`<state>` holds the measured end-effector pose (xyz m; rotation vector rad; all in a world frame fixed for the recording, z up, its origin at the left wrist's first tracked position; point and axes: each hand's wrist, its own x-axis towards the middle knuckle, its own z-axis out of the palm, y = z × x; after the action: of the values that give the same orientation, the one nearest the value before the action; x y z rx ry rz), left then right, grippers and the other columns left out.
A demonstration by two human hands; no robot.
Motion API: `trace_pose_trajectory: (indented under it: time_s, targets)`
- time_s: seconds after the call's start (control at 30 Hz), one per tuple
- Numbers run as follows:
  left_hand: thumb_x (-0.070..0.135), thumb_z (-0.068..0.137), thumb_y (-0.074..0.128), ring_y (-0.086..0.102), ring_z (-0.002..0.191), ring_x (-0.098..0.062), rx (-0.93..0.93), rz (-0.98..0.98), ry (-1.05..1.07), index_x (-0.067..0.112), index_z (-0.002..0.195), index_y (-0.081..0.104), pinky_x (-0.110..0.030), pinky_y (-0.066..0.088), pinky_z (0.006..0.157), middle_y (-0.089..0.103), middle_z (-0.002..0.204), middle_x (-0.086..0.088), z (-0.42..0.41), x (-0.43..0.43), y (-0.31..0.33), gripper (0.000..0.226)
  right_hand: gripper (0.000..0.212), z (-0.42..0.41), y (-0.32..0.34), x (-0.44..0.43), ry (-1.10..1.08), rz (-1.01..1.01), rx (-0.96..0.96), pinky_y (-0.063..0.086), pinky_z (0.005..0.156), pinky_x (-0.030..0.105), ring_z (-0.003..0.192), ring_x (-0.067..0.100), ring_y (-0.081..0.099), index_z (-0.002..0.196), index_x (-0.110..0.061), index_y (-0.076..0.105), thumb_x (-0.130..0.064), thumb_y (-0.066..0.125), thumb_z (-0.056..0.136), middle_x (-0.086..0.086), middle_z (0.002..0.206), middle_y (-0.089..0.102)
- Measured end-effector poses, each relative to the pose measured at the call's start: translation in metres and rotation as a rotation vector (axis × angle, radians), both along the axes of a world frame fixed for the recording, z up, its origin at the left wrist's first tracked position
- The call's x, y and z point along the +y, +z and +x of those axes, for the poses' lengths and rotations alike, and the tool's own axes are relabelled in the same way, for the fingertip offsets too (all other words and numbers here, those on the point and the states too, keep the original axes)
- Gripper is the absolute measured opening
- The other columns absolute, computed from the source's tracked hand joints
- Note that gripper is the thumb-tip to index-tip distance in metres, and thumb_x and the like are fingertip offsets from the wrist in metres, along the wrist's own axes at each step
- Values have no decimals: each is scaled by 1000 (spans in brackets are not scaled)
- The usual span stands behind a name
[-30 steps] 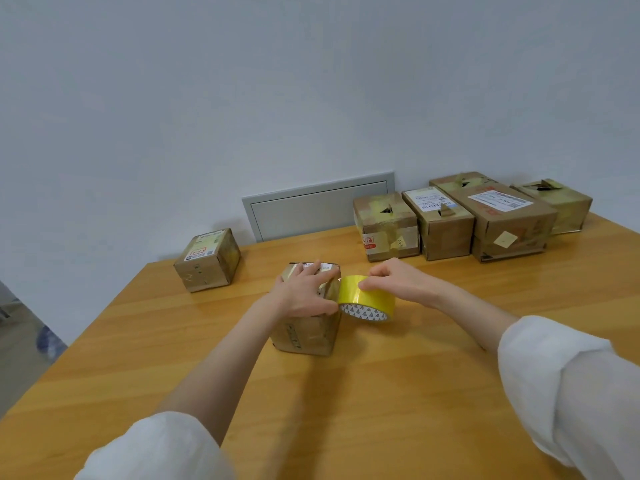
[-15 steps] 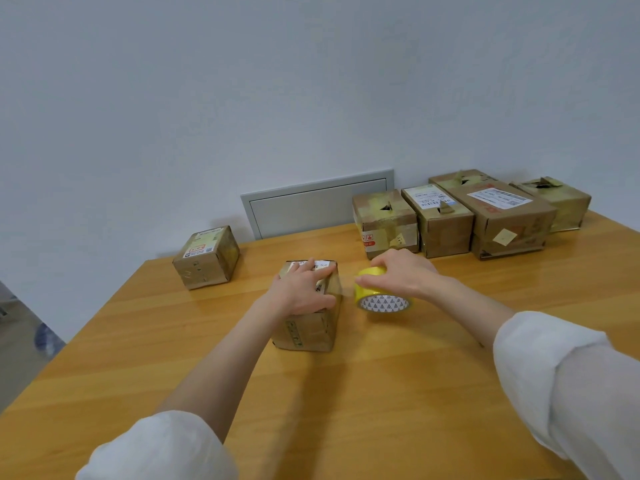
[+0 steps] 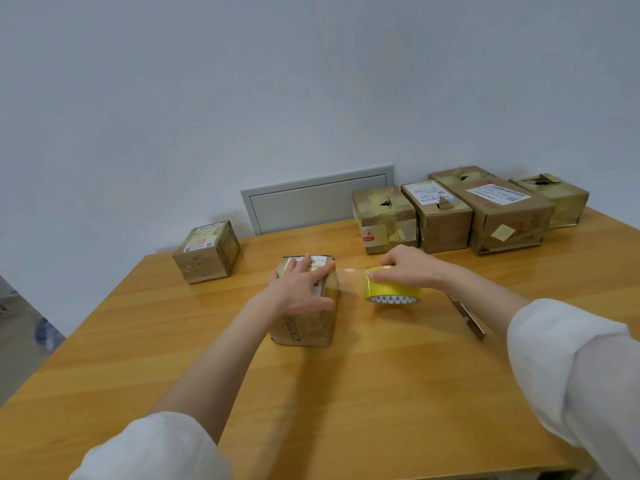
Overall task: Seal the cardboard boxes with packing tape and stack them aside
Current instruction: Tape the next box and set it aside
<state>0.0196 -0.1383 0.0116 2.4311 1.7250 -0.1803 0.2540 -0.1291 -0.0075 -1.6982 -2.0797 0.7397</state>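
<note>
On the wooden table [image 3: 346, 393], nearest the person, stood a small cardboard box [image 3: 304, 320], closed, its contents hidden; the left hand [image 3: 300, 286] lay flat on its top with fingers spread, pressing rather than gripping. A white label on that top showed print, too blurred to read. Just to its right the right hand [image 3: 408, 268] curled over a yellow roll of packing tape [image 3: 391, 289] with its fingers closed on the roll, and a clear strip of tape [image 3: 351, 270] stretched from the roll to the box. A slim metal tool [image 3: 467, 317] lay near the right forearm. Farther back, one lone box [image 3: 206, 251] with a red-and-white sticker sat to the left. At the far edge, against the wall, stood a row of five more boxes [image 3: 450, 216], touching, taped in yellow; two carried white shipping labels, unreadable. That made seven boxes in all.
</note>
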Motion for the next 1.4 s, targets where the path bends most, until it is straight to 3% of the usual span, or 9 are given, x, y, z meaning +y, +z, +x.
trace_pose_trajectory:
  time_s: [0.07, 0.2, 0.33, 0.5, 0.67, 0.83, 1.13, 1.4]
  targets:
    - [54, 85, 55, -7, 147, -30, 1, 9, 16, 47, 149, 5, -59, 2, 116, -6, 161, -3, -1, -1, -1, 82, 32, -5, -1, -1, -18, 29, -43, 40, 61, 31, 75, 17, 57, 78, -21, 65, -52, 60, 83, -4, 77, 60]
    - [53, 83, 55, -3, 148, -27, -9, 29, 43, 47, 149, 9, -58, 6, 116, 0, 162, -2, -3, 1, -1, 81, 55, -15, 2, -4, -89, 172, -261, 42, 66, 30, 103, 19, 60, 122, -25, 63, -63, 56, 83, -4, 117, 65]
    - [54, 83, 54, -1, 148, -28, -6, 37, 55, 48, 149, 9, -58, 7, 116, 1, 162, -2, -2, 2, -3, 80, 55, -20, 1, -5, -115, 315, -398, 40, 64, 29, 105, 21, 61, 125, -28, 61, -65, 49, 86, -2, 117, 66]
    - [53, 83, 54, -1, 148, -26, -17, 44, 66, 49, 148, 11, -58, 8, 116, 3, 162, -1, -8, 2, -3, 78, 60, -16, -6, -6, -177, 376, -545, 37, 57, 27, 95, 23, 63, 116, -26, 65, -72, 40, 86, 1, 104, 68]
    - [51, 86, 54, 1, 148, -27, -17, 51, 71, 46, 149, 11, -58, 8, 116, 3, 162, -2, -12, 4, -1, 76, 58, -22, -10, -4, -178, 379, -538, 39, 61, 30, 98, 26, 63, 119, -25, 62, -67, 34, 92, 3, 108, 67]
    - [50, 89, 52, 3, 147, -29, 17, 59, 93, 45, 150, 10, -60, 10, 115, 4, 161, -3, -21, 8, 1, 74, 49, -9, -6, -8, 25, 147, -329, 41, 78, 33, 117, 25, 54, 135, -29, 52, -55, 45, 94, 3, 130, 59]
    - [49, 88, 53, 2, 147, -27, 25, 59, 91, 46, 150, 9, -59, 11, 115, 4, 161, -3, -23, 8, 1, 76, 47, -19, -11, -3, -115, 281, -495, 39, 62, 29, 103, 25, 60, 124, -28, 58, -58, 37, 94, 2, 113, 65]
    - [50, 89, 52, 0, 147, -28, 77, 58, 82, 45, 150, 7, -60, 10, 115, 2, 161, -3, -20, 9, 0, 76, 47, -19, -20, -15, -174, 316, -502, 36, 63, 30, 97, 25, 62, 125, -28, 56, -59, 35, 96, 3, 107, 67]
